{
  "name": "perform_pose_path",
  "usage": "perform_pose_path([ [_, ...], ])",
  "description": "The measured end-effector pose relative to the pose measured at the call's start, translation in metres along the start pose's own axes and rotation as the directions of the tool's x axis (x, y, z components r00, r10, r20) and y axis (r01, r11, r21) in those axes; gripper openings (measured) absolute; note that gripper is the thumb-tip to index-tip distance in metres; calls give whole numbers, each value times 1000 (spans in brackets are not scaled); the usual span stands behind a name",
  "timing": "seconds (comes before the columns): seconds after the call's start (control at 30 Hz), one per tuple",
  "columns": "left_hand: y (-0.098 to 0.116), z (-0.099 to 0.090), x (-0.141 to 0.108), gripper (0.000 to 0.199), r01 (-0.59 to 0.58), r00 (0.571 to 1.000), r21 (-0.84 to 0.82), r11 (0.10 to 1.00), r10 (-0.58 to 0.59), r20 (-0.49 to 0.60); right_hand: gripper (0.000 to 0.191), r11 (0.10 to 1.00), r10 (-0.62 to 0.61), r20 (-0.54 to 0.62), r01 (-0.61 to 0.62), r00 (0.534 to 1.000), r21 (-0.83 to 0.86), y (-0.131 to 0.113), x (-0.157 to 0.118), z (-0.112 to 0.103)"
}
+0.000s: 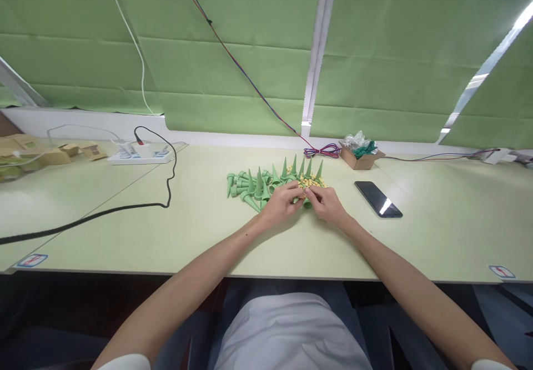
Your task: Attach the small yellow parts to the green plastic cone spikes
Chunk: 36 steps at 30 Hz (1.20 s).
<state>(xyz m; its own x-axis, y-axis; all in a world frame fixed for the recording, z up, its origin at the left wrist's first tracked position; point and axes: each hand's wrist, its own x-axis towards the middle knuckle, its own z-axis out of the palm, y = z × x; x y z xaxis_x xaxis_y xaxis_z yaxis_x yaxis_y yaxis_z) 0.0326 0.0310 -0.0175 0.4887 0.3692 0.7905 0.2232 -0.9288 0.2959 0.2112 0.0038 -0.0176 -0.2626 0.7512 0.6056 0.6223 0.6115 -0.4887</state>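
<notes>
Green plastic cones (259, 183) lie and stand in a pile at the middle of the table, several of them upright with points up. Small yellow pieces (310, 181) are heaped at the pile's right end. My left hand (285, 202) is closed at the front of the pile, its fingers round a green part that is mostly hidden. Close beside it, my right hand (325, 203) has thumb and forefinger pinched together near the left fingertips. What the right fingers hold is too small to name.
A black phone (378, 199) lies right of my hands. Behind it is a small cardboard box (361, 160) with plastic and green material. Bundled wires (322, 150) lie near the wall. At left are a power strip (140, 155) and black cable (120, 209).
</notes>
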Motion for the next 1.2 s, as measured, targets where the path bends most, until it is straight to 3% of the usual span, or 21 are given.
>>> perform_pose_path([
  [1.2, 2, -2, 1, 20, 7, 1000, -35, 999, -7, 18, 47, 1000, 12, -3, -12, 1000, -12, 3, -2, 1],
])
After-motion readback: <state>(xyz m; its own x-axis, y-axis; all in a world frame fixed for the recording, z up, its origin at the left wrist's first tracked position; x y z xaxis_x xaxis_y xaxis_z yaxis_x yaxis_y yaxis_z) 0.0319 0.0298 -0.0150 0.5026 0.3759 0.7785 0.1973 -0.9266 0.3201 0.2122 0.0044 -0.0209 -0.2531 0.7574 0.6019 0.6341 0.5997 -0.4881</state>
